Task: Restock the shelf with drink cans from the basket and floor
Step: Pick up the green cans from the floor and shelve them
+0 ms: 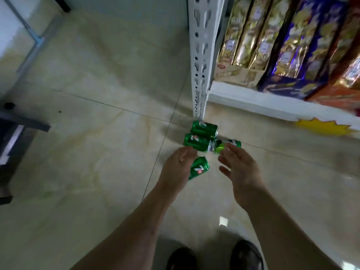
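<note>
While hands spread empty, four green cans lie beside shelf post, tiled floor.

Four drink cans lie on floor at shelf upright foot, just beyond both hands; one can under left hand, one beyond right hand. Snack boxes on shelf further right.

A small shop, by its fittings: a white slotted steel shelf upright carries a shelf packed with rows of gold and purple snack boxes; a yellow starburst price tag sticks to its edge; green drink cans lie on the glossy tiled floor.
</note>
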